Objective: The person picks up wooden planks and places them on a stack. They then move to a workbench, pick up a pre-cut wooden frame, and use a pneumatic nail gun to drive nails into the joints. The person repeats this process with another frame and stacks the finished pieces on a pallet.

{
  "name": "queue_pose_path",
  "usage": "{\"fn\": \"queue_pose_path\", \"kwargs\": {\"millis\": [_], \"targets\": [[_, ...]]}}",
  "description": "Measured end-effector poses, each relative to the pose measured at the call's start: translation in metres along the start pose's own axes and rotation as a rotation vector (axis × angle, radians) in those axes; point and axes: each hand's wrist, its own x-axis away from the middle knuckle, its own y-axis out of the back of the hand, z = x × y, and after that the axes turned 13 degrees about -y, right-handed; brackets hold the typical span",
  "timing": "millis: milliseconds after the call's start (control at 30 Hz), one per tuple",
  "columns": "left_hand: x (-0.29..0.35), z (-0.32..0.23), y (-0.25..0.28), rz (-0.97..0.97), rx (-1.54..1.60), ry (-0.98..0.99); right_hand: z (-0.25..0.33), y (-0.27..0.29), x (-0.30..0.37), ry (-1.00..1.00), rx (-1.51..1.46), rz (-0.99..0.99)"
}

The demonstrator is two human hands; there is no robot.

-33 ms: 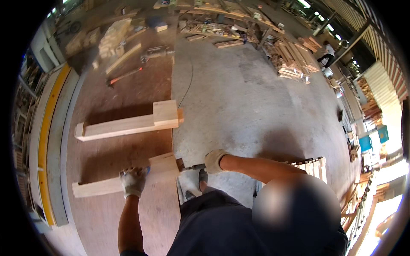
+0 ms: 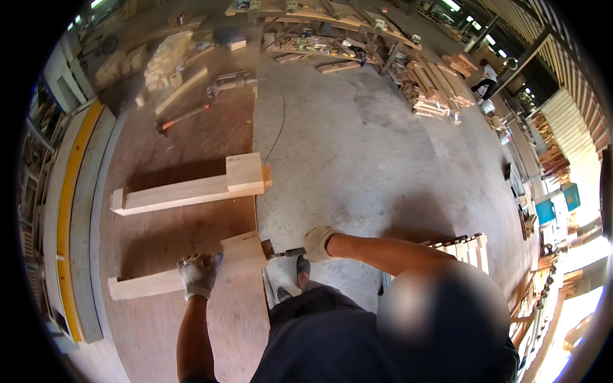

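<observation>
The gloved left hand [image 2: 198, 276] is laid over the near timber [image 2: 153, 286], its fingers bent on the wood; whether the blue thing [image 2: 220, 258] at its two-o'clock edge is held cannot be told. The near timber is laid on the brown tabletop [image 2: 223, 338], stretched from nine o'clock of that hand to two o'clock, where a raised block [image 2: 244, 252] is carried at its end. Between two and three o'clock, a dark tool [image 2: 290, 253] is gripped in the gloved right hand [image 2: 318, 244], its tip pointed at a small darker piece [image 2: 267, 247] at the timber's end. A second timber [image 2: 175, 198] is placed at twelve o'clock, and farther that way an orange tool [image 2: 184, 119] is set down. Toward two o'clock, stacked boards [image 2: 439, 86] are seen on the floor [image 2: 357, 159].
</observation>
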Motion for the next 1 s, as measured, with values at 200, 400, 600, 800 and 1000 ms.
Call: {"fn": "queue_pose_path", "kwargs": {"millis": [200, 400, 600, 800, 1000], "targets": [[-0.004, -0.002, 0.001, -0.008, 0.024, 0.006, -0.007, -0.001, 0.004, -0.002, -0.112, 0.028], [-0.002, 0.003, -0.002, -0.016, 0.017, -0.005, -0.009, -0.014, -0.005, 0.022, -0.149, -0.002], [-0.003, 0.007, -0.011, -0.079, -0.001, -0.075, -0.021, -0.053, -0.023, 0.060, -0.322, -0.034], [0.001, 0.017, -0.018, -0.061, -0.004, -0.049, -0.011, -0.086, -0.034, 0.046, -0.642, 0.008], [-0.002, 0.005, -0.008, -0.061, 0.007, -0.060, 0.026, -0.177, -0.049, -0.030, -1.291, 0.269]]}}
